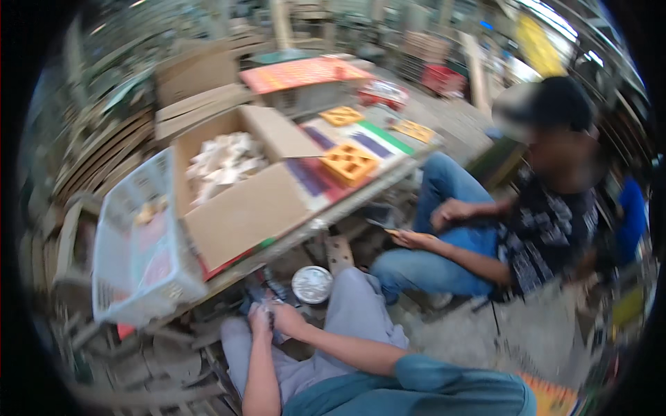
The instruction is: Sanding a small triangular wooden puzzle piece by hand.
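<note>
My left hand (260, 318) and my right hand (287, 318) are close together above my lap, both closed around a small dark object that is too blurred to name. Just beyond them, near the table's edge, is a blurred dark and bluish item. To the right of my hands stands a round container (312, 284) with a silvery, mottled top. On the table, an open cardboard box (244, 223) holds many small pale pieces (226, 161). A white plastic basket (140, 296) beside it contains a few yellowish pieces (150, 210) and pinkish sheets.
Yellow-orange blocks with cutouts (349, 162) lie on the table's coloured covering. A co-worker (546, 223) sits at the right, holding a thin item in one hand. Behind the box are an orange-topped box (307, 73) and a red-and-white package (384, 94). Curved wooden pieces (104, 151) are stacked at left.
</note>
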Demonstrator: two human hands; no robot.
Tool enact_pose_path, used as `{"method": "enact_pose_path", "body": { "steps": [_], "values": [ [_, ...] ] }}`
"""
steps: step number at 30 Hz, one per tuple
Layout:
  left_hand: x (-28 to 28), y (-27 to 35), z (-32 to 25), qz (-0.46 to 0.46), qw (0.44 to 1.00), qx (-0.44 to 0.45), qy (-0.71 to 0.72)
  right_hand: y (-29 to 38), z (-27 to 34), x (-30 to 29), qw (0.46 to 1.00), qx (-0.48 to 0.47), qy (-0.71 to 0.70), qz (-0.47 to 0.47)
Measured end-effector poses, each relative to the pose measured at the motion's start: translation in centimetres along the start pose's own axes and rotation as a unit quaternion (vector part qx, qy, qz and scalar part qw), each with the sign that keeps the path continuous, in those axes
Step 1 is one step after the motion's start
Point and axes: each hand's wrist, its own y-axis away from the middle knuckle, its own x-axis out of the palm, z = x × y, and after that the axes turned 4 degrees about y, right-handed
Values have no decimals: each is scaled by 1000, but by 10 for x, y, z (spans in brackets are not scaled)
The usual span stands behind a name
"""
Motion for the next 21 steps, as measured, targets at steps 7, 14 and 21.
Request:
{"method": "enact_pose_path", "body": {
  "steps": [7,14,21],
  "values": [
    [-1,0,-11,43,994,-18,97,17,11,11,975,-108,-18,-193],
    [16,21,-28,59,997,-1,53,21,15,5,994,-25,42,-93],
    [9,14,-14,75,995,-2,65,5,12,-16,996,72,-5,61]
  ]
}}
